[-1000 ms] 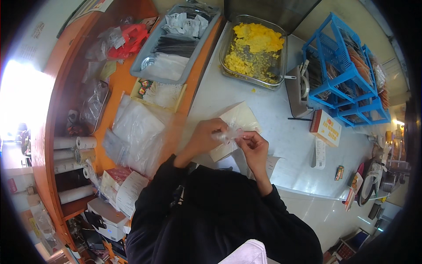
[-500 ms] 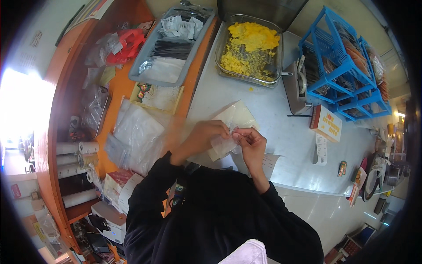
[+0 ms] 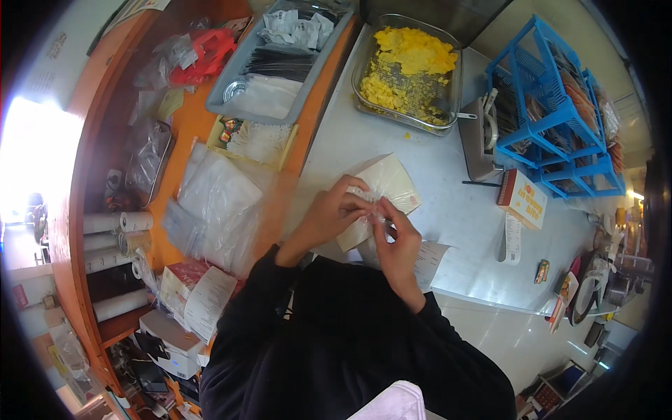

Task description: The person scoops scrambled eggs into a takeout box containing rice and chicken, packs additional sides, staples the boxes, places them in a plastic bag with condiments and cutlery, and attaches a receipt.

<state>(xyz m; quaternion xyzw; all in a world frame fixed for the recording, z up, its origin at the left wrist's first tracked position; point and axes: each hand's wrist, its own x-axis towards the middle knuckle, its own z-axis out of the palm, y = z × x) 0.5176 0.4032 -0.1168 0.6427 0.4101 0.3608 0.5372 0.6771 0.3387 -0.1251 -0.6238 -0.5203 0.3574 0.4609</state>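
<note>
A cream-coloured box (image 3: pixel 393 175) stands on the metal counter in front of me, wrapped in a clear plastic bag (image 3: pixel 379 194). My left hand (image 3: pixel 332 213) pinches the gathered plastic above the box from the left. From the right, my right hand (image 3: pixel 398 241) pinches the same gathered part, and the fingertips of both hands nearly meet there. Fingers partly hide the twisted plastic, so I cannot tell whether it is knotted. A printed paper slip (image 3: pixel 430 263) lies beside my right wrist.
A wire-mesh tray (image 3: pixel 358 82) of yellow crumbled food sits at the far side. Blue baskets (image 3: pixel 553 133) and an orange-and-white box (image 3: pixel 523 199) stand right. Left are a grey bin (image 3: pixel 299 105), stacked clear bags (image 3: pixel 224 199) and a yellow tray (image 3: pixel 285 157) of small packets.
My left hand has come in from the left and now pinches the plastic beside my right hand. The view has shifted slightly.
</note>
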